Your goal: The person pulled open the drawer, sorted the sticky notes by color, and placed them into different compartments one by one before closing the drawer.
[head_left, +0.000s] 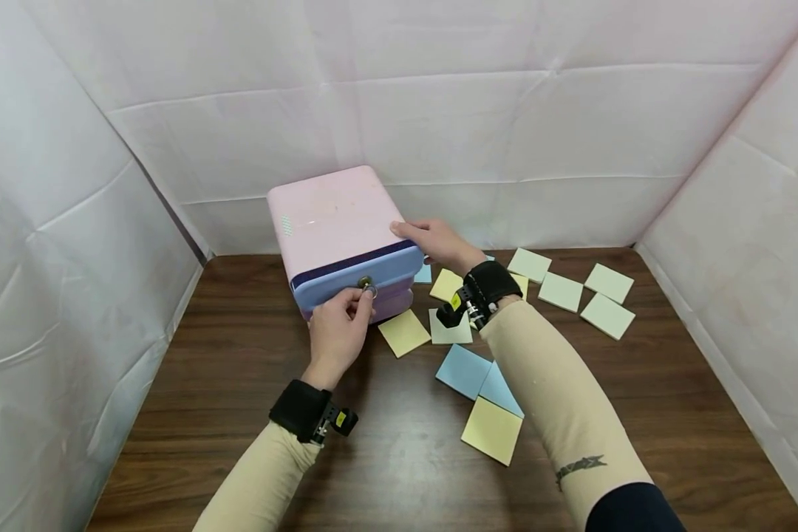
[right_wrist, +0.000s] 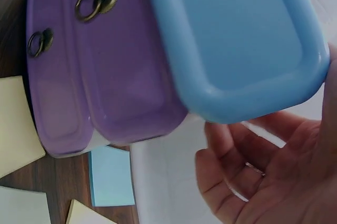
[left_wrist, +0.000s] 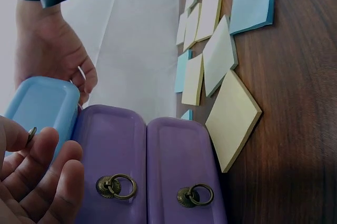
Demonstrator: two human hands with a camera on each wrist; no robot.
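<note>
A pink cabinet [head_left: 326, 214] stands at the back left of the wooden table. Its top drawer [head_left: 352, 284] is blue and stands slightly out; two purple drawers [left_wrist: 110, 150] sit below it, each with a brass ring pull [left_wrist: 117, 186]. My left hand [head_left: 338, 329] pinches the blue drawer's ring pull [head_left: 367, 286] between thumb and fingers. My right hand [head_left: 435, 244] grips the cabinet's upper right edge, thumb on top and fingers curled down the side. In the right wrist view the blue drawer [right_wrist: 237, 39] juts past the purple ones, beside the curled fingers [right_wrist: 231, 182].
Several sticky-note pads lie on the table right of the cabinet: a yellow pad [head_left: 404, 332], a blue pad [head_left: 463, 369], another yellow pad [head_left: 492, 430] and pale green pads [head_left: 608, 314]. White sheeting walls the table on three sides.
</note>
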